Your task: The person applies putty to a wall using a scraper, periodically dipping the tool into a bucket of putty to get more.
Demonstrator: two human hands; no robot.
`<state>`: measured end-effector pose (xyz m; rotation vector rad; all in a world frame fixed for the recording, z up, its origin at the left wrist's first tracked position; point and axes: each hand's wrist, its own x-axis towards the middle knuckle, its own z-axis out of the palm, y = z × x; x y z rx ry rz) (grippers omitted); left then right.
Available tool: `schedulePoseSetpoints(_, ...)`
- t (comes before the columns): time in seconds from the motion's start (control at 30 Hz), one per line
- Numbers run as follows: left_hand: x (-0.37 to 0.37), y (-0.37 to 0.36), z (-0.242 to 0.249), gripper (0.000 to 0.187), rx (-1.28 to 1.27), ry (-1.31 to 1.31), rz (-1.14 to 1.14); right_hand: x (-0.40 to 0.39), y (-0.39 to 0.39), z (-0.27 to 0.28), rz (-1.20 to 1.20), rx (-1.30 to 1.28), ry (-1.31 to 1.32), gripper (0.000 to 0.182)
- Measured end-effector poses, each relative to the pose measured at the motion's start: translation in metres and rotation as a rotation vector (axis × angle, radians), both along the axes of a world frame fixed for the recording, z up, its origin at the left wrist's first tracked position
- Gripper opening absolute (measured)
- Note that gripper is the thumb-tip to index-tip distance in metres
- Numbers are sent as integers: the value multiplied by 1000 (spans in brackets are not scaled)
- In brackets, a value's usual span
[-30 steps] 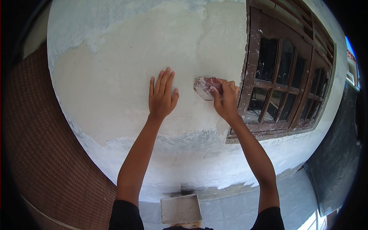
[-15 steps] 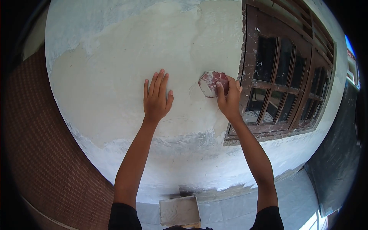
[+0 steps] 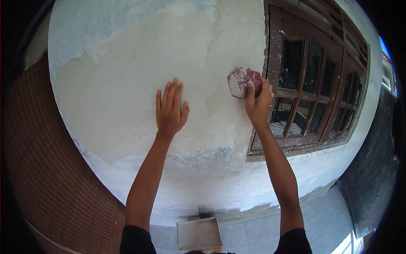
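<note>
My left hand [image 3: 170, 108] lies flat against the patchy white wall [image 3: 127, 106], fingers stretched upward and thumb out to the side. To its right, close to the window frame, my right hand [image 3: 259, 101] grips a flat, dark-red putty scraper [image 3: 237, 83] by its right side. White smears cover much of the scraper, which has an angular outline. It is against or very near the wall; its far face is hidden. My thumb presses on the near face, and the fingers curl around the edge.
A brown wooden window [image 3: 311, 76] with glass panes sits in the wall at right. Below, a shallow tray [image 3: 198, 233] with pale residue stands near the grey floor covering [image 3: 241, 237]. A woven brown panel [image 3: 50, 169] runs along the left, and a dark sheet [image 3: 372, 169] stands at right.
My right hand has moved up and slightly right with the scraper, nearer the window frame. My left hand stays flat on the wall, almost in the same place.
</note>
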<state>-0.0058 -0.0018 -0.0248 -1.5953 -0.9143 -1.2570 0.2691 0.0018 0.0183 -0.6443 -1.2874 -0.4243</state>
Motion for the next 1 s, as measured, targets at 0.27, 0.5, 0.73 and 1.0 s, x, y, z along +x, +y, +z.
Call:
schedulePoseSetpoints(0.27,1,0,0,59,0,-4,5,-22,-29,-10,84,-7,-303,31)
schedulePoseSetpoints(0.5,0,0,1,58,2,1,1,16,8,30,-15,37,188,30)
schedulePoseSetpoints(0.73,2,-1,1,58,-5,-18,-7,-24,-29,-15,124,29,-327,29)
schedulePoseSetpoints(1.0,1,0,0,58,0,-10,0,18,1,13,144,25,279,30)
